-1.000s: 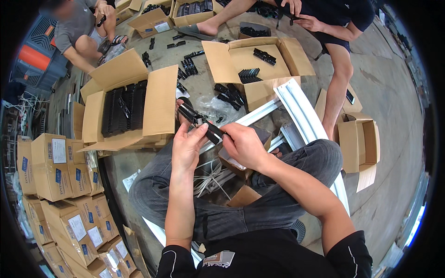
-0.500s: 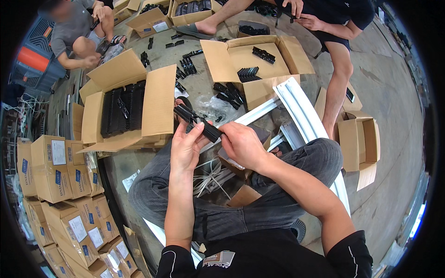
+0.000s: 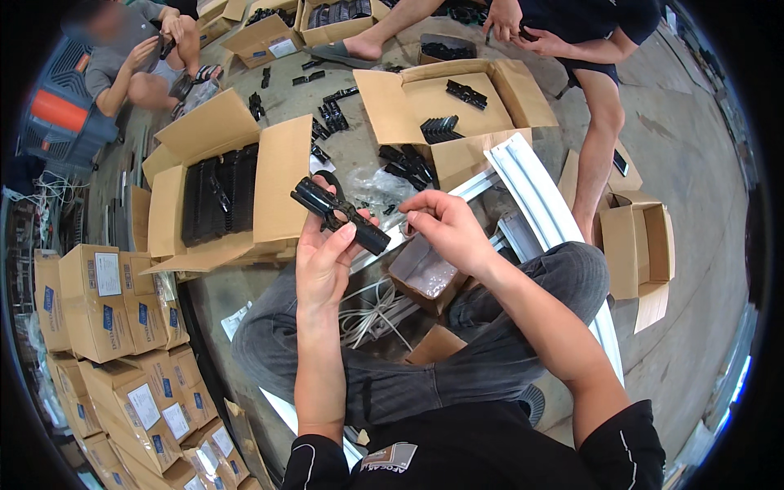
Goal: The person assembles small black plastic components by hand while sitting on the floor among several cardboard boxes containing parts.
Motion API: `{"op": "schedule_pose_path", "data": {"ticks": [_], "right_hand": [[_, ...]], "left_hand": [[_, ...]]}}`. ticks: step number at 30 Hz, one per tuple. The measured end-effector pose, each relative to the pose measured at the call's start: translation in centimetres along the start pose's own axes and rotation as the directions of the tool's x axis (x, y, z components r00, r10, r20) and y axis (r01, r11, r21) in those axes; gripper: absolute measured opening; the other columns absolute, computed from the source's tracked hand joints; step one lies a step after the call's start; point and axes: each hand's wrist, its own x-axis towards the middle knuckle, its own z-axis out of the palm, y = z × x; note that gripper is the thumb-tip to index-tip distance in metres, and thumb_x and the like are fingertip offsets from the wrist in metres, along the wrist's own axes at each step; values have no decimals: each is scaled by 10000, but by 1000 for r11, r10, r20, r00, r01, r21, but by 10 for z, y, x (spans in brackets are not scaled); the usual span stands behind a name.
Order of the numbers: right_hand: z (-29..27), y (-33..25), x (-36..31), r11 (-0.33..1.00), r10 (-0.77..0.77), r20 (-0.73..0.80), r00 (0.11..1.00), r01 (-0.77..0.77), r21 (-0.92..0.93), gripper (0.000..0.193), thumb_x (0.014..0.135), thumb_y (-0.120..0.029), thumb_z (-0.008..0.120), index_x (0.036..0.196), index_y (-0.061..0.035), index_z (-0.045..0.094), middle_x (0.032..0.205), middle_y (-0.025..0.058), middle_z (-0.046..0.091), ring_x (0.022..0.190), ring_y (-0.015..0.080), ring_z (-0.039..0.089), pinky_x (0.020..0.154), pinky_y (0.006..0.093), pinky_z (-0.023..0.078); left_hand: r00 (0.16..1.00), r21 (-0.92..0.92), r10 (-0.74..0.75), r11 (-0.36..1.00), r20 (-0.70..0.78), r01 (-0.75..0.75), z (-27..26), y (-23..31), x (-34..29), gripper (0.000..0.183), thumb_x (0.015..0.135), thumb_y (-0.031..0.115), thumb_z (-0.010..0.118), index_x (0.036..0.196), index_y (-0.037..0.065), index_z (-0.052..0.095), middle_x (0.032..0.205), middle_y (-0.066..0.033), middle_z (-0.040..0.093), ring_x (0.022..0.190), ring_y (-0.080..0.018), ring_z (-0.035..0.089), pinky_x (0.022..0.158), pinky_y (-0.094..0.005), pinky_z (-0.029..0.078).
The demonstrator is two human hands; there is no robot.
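My left hand [image 3: 325, 260] grips a black plastic tube-shaped part [image 3: 339, 214], held up in front of me and tilted down to the right. My right hand [image 3: 445, 229] is just to its right, fingers pinched together near the part's lower end; whether it holds something small I cannot tell. Under my hands lie my knees in grey trousers, a bundle of white cable ties [image 3: 371, 306] and a small open brown box [image 3: 425, 273].
An open carton [image 3: 278, 184] packed with black parts stands to the left, another open carton [image 3: 416, 102] ahead holds a few. Loose black parts [image 3: 408, 163] litter the floor. White metal rails [image 3: 539, 196] run right. Stacked sealed cartons [image 3: 106, 327] stand left. Two other persons sit beyond.
My left hand has lifted the black part a little higher. My right hand has let go of it and drawn slightly to the right.
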Motion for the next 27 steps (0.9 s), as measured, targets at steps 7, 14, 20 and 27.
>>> {"op": "schedule_pose_path", "data": {"ticks": [7, 14, 20, 27], "right_hand": [[-4, -30, -4, 943, 166, 96, 981, -187, 276, 179, 926, -122, 671, 1021, 9, 595, 835, 45, 679, 730, 71, 602, 653, 236, 480], [2, -33, -7, 981, 6, 16, 1000, -9, 194, 149, 889, -81, 712, 937, 3, 600, 835, 34, 658, 760, 83, 610, 684, 247, 494], [0, -37, -8, 993, 51, -1, 999, -51, 106, 137, 856, -55, 698, 934, 12, 607, 833, 40, 655, 789, 97, 625, 700, 262, 506], [-5, -40, -6, 998, 55, 89, 995, -53, -20, 130, 861, -81, 705, 932, 10, 645, 843, 39, 685, 787, 80, 630, 699, 264, 508]], "left_hand": [[998, 15, 24, 1000, 63, -25, 3, -8, -1, 786, 849, -19, 697, 1515, 44, 284, 1176, -167, 625, 1068, -284, 661, 958, -444, 553], [981, 285, 175, 939, 87, -193, 13, -14, -5, 758, 809, -105, 717, 1470, -41, 351, 1226, -160, 615, 1120, -230, 632, 984, -369, 525], [968, 375, 220, 893, 118, -248, 16, -19, -7, 746, 815, -127, 704, 1467, -53, 350, 1188, -154, 642, 1118, -203, 633, 991, -340, 509], [929, 523, 346, 772, 133, -362, 15, -16, -12, 683, 804, -110, 722, 1418, -70, 425, 1150, -149, 665, 1094, -206, 659, 974, -327, 526]]}}
